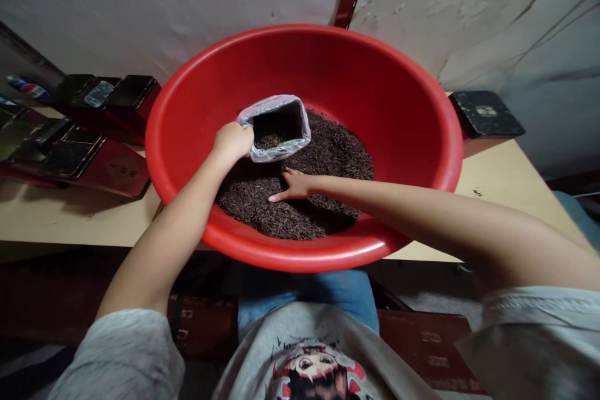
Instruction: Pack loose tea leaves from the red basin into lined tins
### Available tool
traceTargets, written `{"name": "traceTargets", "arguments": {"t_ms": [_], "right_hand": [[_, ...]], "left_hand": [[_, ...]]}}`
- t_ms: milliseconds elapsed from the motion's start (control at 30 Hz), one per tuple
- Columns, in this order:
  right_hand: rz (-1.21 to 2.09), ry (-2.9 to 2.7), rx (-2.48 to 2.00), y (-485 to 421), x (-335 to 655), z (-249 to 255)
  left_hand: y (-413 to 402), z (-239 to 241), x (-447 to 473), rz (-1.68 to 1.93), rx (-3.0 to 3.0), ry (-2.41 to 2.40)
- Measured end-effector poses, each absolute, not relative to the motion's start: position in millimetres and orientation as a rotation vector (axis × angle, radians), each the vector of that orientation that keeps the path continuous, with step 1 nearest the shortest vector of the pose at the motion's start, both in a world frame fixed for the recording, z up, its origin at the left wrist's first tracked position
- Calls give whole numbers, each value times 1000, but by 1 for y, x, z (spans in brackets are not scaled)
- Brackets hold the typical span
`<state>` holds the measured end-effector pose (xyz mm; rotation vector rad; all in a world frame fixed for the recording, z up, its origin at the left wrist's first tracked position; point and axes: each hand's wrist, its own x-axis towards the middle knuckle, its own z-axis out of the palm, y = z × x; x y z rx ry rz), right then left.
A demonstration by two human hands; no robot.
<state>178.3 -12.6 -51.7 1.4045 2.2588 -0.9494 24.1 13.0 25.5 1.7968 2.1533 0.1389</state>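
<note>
In the head view, the left hand (234,140) is clamped on the left edge of a plastic-lined container (277,126), tilted inside the red basin (300,256), mouth facing the person. To my eye it's light and fairly stiff, its liner likely slippery, so best pinched at the rim, wall and film together. It lies just right of that grip. The right hand (296,185), fingers spread, touches loose, brittle-looking dark shreds (285,219) below the mouth.

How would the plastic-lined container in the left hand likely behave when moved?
The plastic-lined container probably holds its shape, given its squared mouth. Its wrinkled plastic edge likely crumples easily. Tipped mouth-down, it might spill the dark flakes inside.
</note>
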Motion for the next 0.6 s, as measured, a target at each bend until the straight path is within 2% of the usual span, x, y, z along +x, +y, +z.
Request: {"name": "traceTargets", "arguments": {"t_ms": [100, 267, 333, 467, 533, 600], "right_hand": [[-971, 2219, 1398, -14, 176, -58], [-1316, 2111, 1083, -17, 188, -32], [-1316, 2077, 1048, -20, 193, -25], [-1216, 2056, 1220, -33, 197, -26], [-1350, 1930, 1427, -38, 199, -28], [-1623, 1732, 1579, -39, 200, -25]], "left_hand": [[13, 26, 24, 134, 1793, 2166], [13, 27, 25, 150, 1780, 2185], [13, 27, 25, 144, 1781, 2185], [13, 26, 24, 138, 1793, 2178], [13, 26, 24, 140, 1790, 2177], [13, 26, 24, 139, 1783, 2176]]}}
